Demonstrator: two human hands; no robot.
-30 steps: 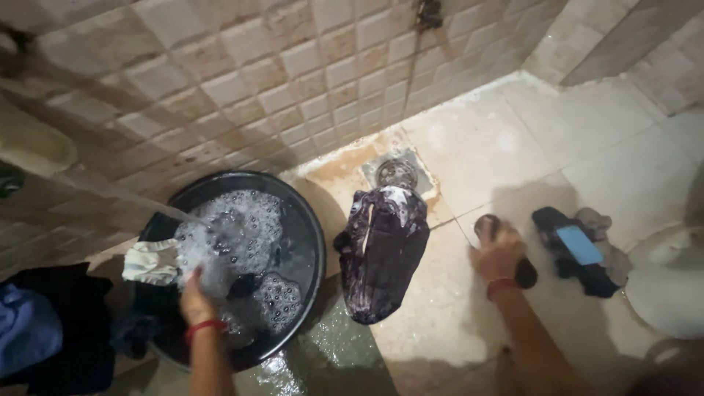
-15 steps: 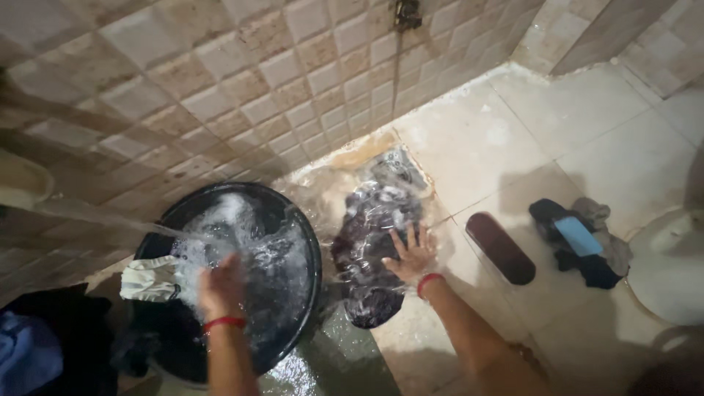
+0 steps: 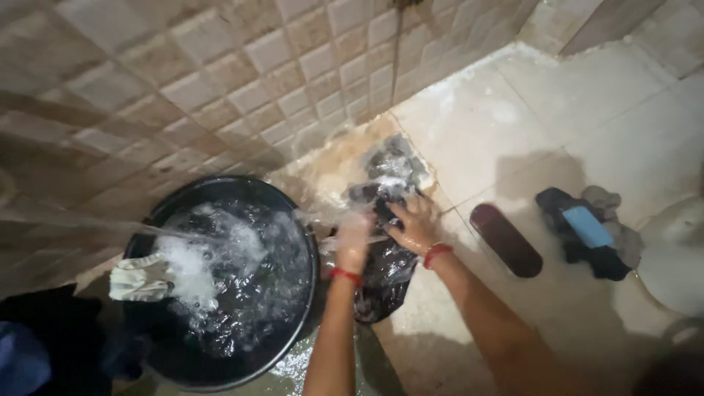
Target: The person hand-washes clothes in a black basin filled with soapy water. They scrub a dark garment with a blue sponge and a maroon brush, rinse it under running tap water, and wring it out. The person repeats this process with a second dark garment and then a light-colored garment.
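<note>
I am looking down at a wet tiled floor (image 3: 513,132) in the corner of a washing area, and both of my hands are working on the dark wet garment (image 3: 385,268) that is lying on the floor just right of the black tub (image 3: 304,293). My left hand (image 3: 354,242) is blurred by motion and splashing water, so I cannot tell whether it is clenched or released; it is sitting at the garment's left edge, close to the tub's rim. My right hand (image 3: 414,224) is pressing down on the upper part of the garment with fingers curled into the cloth, gripping a fold of it. Each wrist is wearing a red band.

The garment is stretching from the stained patch of floor near the wall down toward me, its lower end bunching beside the tub. The tub is holding foamy water and dark laundry, and a stream of water is running into it from the left. A pale cloth (image 3: 139,279) is hanging over the tub's left rim, with more dark clothes (image 3: 44,337) piling up on the floor beyond it.

To the right of my right arm, a dark oblong scrubbing brush (image 3: 506,240) is lying on the floor, apart from the garment. Further right, a small heap of dark and grey clothes (image 3: 605,235) is carrying a flat blue bar (image 3: 587,226) on top.
</note>
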